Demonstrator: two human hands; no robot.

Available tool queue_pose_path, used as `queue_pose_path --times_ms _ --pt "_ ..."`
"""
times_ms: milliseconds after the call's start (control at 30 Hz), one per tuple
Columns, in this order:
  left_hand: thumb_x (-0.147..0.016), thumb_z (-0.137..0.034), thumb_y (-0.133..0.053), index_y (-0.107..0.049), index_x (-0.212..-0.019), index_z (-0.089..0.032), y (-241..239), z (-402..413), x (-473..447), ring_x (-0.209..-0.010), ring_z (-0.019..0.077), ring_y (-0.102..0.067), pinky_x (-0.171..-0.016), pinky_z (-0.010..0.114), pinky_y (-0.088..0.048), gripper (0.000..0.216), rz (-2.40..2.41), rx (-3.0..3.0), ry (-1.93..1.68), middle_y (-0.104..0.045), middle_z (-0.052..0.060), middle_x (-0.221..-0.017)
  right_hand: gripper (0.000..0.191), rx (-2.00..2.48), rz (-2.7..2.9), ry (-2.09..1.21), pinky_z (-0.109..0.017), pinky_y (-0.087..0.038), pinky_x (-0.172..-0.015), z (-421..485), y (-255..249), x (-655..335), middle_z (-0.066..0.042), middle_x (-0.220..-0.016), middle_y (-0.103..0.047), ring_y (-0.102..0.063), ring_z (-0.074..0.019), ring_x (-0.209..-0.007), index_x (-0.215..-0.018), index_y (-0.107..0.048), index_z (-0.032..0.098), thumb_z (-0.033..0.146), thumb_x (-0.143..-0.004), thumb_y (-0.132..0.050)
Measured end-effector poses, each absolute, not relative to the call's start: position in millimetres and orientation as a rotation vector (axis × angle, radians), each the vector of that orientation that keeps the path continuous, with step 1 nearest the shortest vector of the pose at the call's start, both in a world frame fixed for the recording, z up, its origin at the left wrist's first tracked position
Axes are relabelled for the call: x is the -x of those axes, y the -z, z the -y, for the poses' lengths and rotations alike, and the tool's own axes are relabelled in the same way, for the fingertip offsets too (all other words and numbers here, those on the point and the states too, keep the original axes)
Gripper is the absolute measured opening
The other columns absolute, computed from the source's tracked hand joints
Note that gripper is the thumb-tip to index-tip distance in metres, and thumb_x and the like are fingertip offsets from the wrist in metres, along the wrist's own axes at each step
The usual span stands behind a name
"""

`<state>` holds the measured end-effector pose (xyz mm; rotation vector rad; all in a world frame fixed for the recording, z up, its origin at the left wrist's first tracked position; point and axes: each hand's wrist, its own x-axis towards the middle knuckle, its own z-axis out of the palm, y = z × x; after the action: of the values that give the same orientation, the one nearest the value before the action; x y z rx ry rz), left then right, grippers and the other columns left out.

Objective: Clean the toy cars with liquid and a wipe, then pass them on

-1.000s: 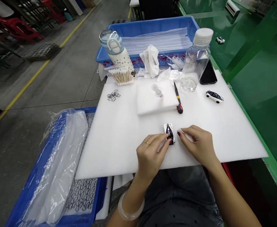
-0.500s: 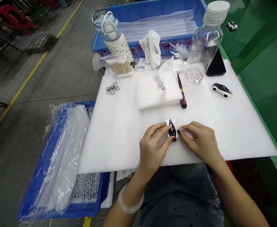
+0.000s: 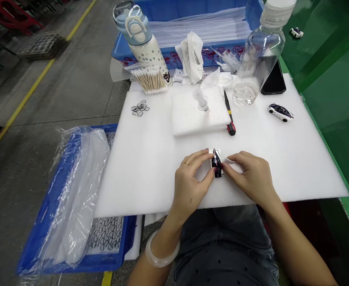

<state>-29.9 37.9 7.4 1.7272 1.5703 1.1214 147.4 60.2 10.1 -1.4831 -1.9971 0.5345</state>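
Observation:
A small white toy car (image 3: 217, 162) with a dark, glossy top stands on the white foam board (image 3: 150, 171). My left hand (image 3: 192, 178) grips it from the left, thumb low and fingertips near its upper end. On its right side, my right hand (image 3: 250, 174) is closed, with its thumb tip touching the car. Something small and white (image 3: 229, 160) shows between that hand's thumb and forefinger; its kind is unclear. Beyond the car lies a white foam block (image 3: 189, 119) with a small translucent cup-like piece (image 3: 200, 100) standing on it.
A craft knife (image 3: 229, 115) lies right of the block, near a clear bottle (image 3: 259, 59) and phone (image 3: 274, 81). Another toy car (image 3: 281, 112) sits farther right. Cotton swabs (image 3: 150, 79), black rings (image 3: 140, 107) and a tumbler (image 3: 147, 47) are at back left; a blue tray (image 3: 115, 262) lies below.
My right thumb has moved left onto the car's side. The left hand keeps its hold on the car. The whole view has shifted slightly.

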Motion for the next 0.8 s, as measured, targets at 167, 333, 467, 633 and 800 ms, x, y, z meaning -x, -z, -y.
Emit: queue_pose_path --times_ms 167,333,467,633,800 --pt "-0.083 -0.01 -0.066 -0.04 -0.147 -0.032 -15.1 -45.5 43.3 -0.143 0.0315 -0.032 -0.11 0.053 -0.04 0.073 -1.275 -2.01 -0.733 -0.036 0.006 -0.157 0.013 1.404 1.947 -0.582 -0.025 -0.041 -0.057 -61.0 -12.5 -149.9 -0.001 -0.076 -0.068 -0.059 -0.0112 -0.061 -0.085 -0.07 0.017 0.028 -0.088 -0.065" --pt "-0.076 -0.025 -0.08 -0.062 -0.123 -0.023 -9.3 -45.9 37.5 -0.117 0.0301 -0.053 -0.101 0.048 -0.047 0.051 -1.402 -2.081 -0.802 -0.057 0.011 -0.127 0.013 1.235 1.893 -0.487 -0.022 -0.041 -0.051 -50.9 -11.5 -158.6 -0.001 -0.075 -0.064 -0.054 -0.0085 -0.057 -0.094 -0.071 0.016 0.018 -0.092 -0.058" --pt "-0.074 -0.033 -0.082 -0.067 -0.109 -0.021 -2.0 -41.5 34.5 -0.099 0.0255 -0.057 -0.087 0.042 -0.052 0.039 -1.527 -2.03 -0.929 -0.057 0.006 -0.103 0.017 1.088 2.048 -0.301 -0.021 -0.042 -0.05 -39.2 -8.3 -164.7 -0.004 -0.085 -0.065 -0.056 -0.0095 -0.062 -0.104 -0.069 0.018 0.013 -0.091 -0.058" --pt "-0.079 -0.019 -0.076 -0.068 -0.11 -0.022 -2.5 -41.1 39.4 -0.099 0.0232 -0.057 -0.087 0.039 -0.051 0.033 -1.476 -1.99 -0.948 -0.057 0.005 -0.104 0.014 0.998 2.222 -0.149 -0.023 -0.046 -0.055 -35.5 -7.9 -161.8 -0.007 -0.092 -0.065 -0.057 -0.0102 -0.065 -0.101 -0.07 0.016 0.014 -0.09 -0.061" --pt "-0.077 -0.018 -0.078 -0.068 -0.109 -0.019 -4.2 -41.7 39.6 -0.098 0.0223 -0.056 -0.086 0.039 -0.051 0.033 -1.472 -1.981 -0.941 -0.056 0.005 -0.103 0.019 1.194 2.188 -0.198 -0.024 -0.047 -0.055 -40.4 -3.9 -154.0 -0.008 -0.096 -0.066 -0.057 -0.0096 -0.063 -0.106 -0.069 0.018 0.019 -0.096 -0.054"
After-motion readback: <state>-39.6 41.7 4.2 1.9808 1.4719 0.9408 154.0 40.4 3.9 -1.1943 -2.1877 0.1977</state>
